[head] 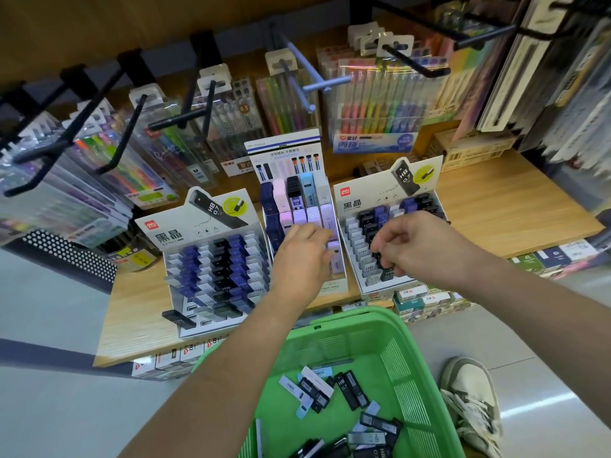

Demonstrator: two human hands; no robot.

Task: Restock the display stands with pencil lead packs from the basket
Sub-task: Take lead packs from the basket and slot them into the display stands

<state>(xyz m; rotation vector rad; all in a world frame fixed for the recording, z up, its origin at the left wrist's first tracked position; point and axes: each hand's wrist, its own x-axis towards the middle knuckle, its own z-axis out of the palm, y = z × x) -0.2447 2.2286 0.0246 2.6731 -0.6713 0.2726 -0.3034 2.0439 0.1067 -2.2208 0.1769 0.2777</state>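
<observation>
Right hand (420,249) pinching slim black plastic lead pack (386,271) over white cardboard display stand (363,193), left hand (304,256) resting on lilac packs (314,216), its grip impossible to tell.

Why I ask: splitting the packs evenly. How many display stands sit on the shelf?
3. The left stand, with blue and black packs; the middle stand, with pastel packs, under the left hand; the right stand, where the right hand pinches a black pack. None looks hidden.
</observation>
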